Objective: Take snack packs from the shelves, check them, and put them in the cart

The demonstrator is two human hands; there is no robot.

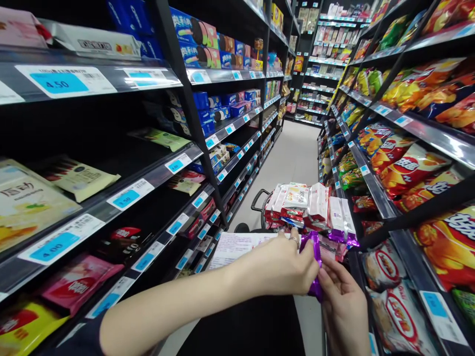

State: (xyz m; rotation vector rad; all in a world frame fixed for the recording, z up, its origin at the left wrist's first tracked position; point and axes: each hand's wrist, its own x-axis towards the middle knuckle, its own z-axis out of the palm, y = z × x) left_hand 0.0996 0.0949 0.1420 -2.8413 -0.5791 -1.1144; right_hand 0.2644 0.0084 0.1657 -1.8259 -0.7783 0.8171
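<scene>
In the head view, my left hand [285, 262] reaches across from the left. It is closed on a white snack packet [235, 247] with small print and a shiny purple end. A ring shows on one of its fingers. My right hand [344, 301] comes up from the lower right, its thumb and fingers closed at the purple end of the same packet. Just beyond both hands lies a pile of white and red snack packets [297, 200]. Beside that pile is another white packet with a purple end [342, 220].
A black handle [260, 200] stands at the pile's left. Shelves on the left hold biscuit boxes [195, 39] and flat packets [79, 178] above price tags [128, 195]. Crisp bags [411, 165] fill the right shelves. A grey floor aisle [293, 153] runs between them to a far shelf.
</scene>
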